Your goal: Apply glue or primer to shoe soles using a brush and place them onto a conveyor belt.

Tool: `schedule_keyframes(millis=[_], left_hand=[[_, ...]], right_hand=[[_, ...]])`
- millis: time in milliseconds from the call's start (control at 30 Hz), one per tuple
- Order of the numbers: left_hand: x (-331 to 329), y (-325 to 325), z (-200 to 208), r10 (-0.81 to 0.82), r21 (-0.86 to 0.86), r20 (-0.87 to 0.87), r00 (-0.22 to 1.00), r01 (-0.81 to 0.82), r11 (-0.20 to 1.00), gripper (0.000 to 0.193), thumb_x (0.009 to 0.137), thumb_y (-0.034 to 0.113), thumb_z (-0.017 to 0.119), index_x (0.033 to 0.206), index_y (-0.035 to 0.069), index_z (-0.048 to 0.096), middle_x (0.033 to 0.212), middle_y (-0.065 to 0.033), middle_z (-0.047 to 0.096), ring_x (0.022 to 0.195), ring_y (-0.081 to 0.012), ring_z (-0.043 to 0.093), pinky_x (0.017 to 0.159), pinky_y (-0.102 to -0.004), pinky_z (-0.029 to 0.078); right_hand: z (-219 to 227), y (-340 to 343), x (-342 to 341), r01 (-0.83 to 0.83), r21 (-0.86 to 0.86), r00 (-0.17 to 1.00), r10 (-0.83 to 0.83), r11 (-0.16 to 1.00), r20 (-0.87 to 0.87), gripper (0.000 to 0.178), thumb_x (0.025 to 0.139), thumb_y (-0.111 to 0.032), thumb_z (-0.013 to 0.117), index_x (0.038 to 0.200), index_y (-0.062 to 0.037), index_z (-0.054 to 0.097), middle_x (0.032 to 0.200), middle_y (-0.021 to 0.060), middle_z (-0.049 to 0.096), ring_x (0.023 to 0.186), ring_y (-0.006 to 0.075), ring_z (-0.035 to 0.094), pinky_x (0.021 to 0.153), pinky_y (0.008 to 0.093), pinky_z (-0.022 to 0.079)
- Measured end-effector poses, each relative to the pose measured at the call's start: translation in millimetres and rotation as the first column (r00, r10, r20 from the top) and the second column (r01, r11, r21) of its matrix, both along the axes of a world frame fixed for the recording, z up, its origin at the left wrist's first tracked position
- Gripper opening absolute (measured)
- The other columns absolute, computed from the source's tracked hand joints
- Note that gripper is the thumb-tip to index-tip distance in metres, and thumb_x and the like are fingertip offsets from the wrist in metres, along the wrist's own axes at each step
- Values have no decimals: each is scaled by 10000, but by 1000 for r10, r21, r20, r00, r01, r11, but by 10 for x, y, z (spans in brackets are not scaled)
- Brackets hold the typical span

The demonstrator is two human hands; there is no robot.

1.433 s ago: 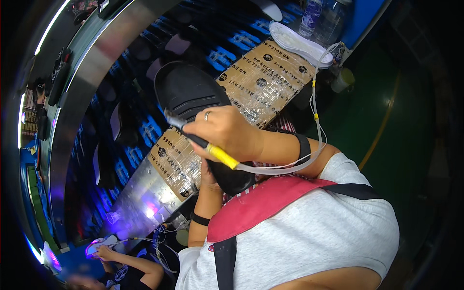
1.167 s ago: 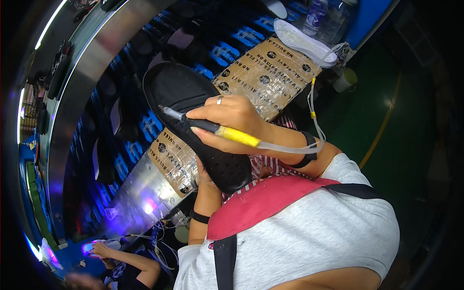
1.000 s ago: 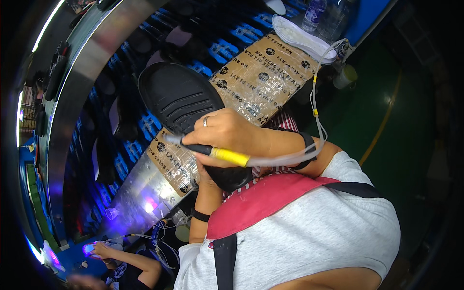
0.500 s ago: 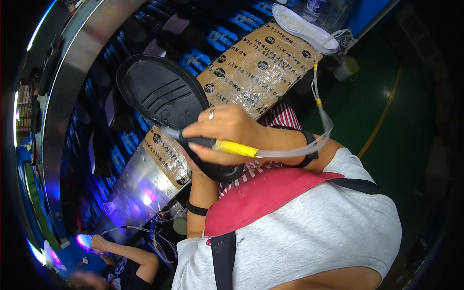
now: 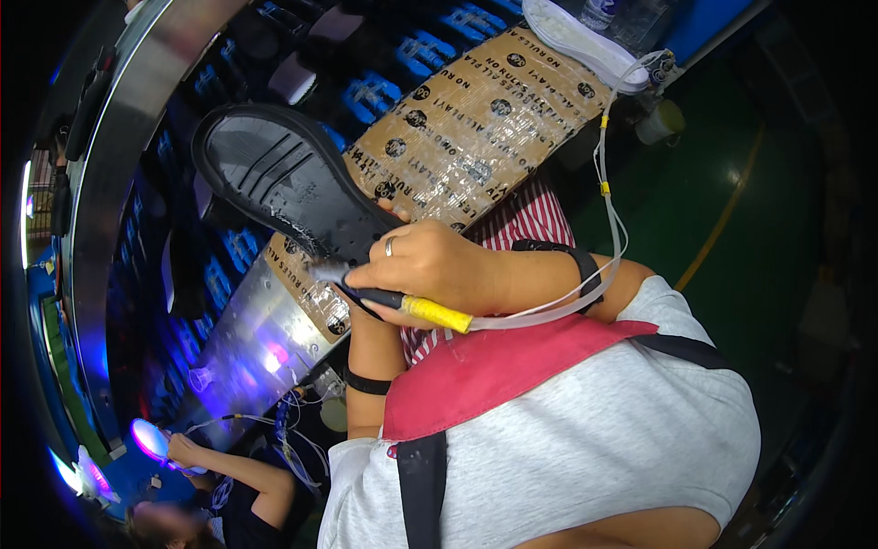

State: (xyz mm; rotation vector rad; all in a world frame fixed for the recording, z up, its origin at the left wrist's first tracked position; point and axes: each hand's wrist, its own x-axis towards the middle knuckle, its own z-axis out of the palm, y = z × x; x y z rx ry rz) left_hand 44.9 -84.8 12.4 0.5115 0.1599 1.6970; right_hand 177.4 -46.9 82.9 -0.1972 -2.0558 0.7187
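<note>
A black rubber shoe sole (image 5: 274,169), its hollow inner side up, slants across the middle of the view above the bench. My left hand (image 5: 393,209) grips it from beneath near its closer end; only some fingertips show past the edge, and the sole hides the rest. In my right hand (image 5: 425,265), which wears a ring, is a brush (image 5: 384,297) with a black handle wrapped in yellow tape. Its pale bristles (image 5: 329,272) are at the sole's left rim near that closer end. Wet-looking marks shine on the sole's inner surface.
A clear tube (image 5: 549,313) runs from the brush to a fitting at the bench's far right corner. Brown printed tape covers cardboard (image 5: 476,119) along the bench. A white sole (image 5: 585,46) lies there beside bottles. At lower left, another person's hand (image 5: 187,451) holds a glowing-white sole.
The black sole has shifted left and turned a little. The brush has gone from the sole's middle to the rim near its closer end. My left fingertips now show past the edge.
</note>
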Motion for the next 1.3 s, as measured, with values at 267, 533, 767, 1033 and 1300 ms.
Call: schedule_keyframes(millis=[267, 533, 767, 1033, 1300], left_hand=[[-84, 38, 8, -3, 34, 26, 1000, 2, 999, 804, 728, 547, 602, 1273, 17, 341, 1125, -135, 465, 1071, -278, 468, 947, -449, 394], [-231, -33, 42, 19, 23, 62, 998, -21, 1000, 812, 676, 552, 653, 1212, 8, 379, 1109, -137, 450, 1069, -293, 457, 976, -479, 366], [-510, -118, -27, 109, -77, -10, 994, -110, 991, 898, 671, 703, 537, 1248, 37, 365, 1087, -204, 478, 1002, -355, 490, 819, -487, 464], [-661, -139, 31, 68, 51, -212, 975, -59, 997, 1012, 643, 747, 511, 1260, -34, 332, 1090, -278, 497, 981, -390, 529, 813, -458, 475], [-927, -252, -5, -112, -320, -393, 913, -21, 947, 966, 687, 626, 583, 1305, -52, 283, 1254, -240, 414, 1108, -375, 470, 971, -474, 360]], right_hand=[[-3, -38, 35, 0, -68, 1000, 0, 998, 0, 252, 637, -92, 697, 876, -58, 626, 662, 82, 576, 591, 230, 590, 529, 302, 471], [67, -32, 95, -204, -469, 971, 240, 859, 17, 232, 703, -80, 682, 928, -29, 652, 706, 104, 615, 585, 184, 597, 533, 273, 452], [133, 21, 138, -353, -641, 858, 509, 682, 69, 248, 700, -83, 704, 941, -43, 660, 716, 79, 622, 642, 161, 585, 569, 254, 450], [-4, 65, 106, -417, -540, 794, 582, 731, 174, 258, 714, -161, 697, 947, -59, 660, 778, 117, 631, 670, 244, 590, 603, 304, 465], [-55, 91, 42, -451, -211, 824, 496, 867, 274, 212, 738, -170, 655, 914, -52, 650, 674, 115, 584, 635, 273, 585, 566, 342, 462]])
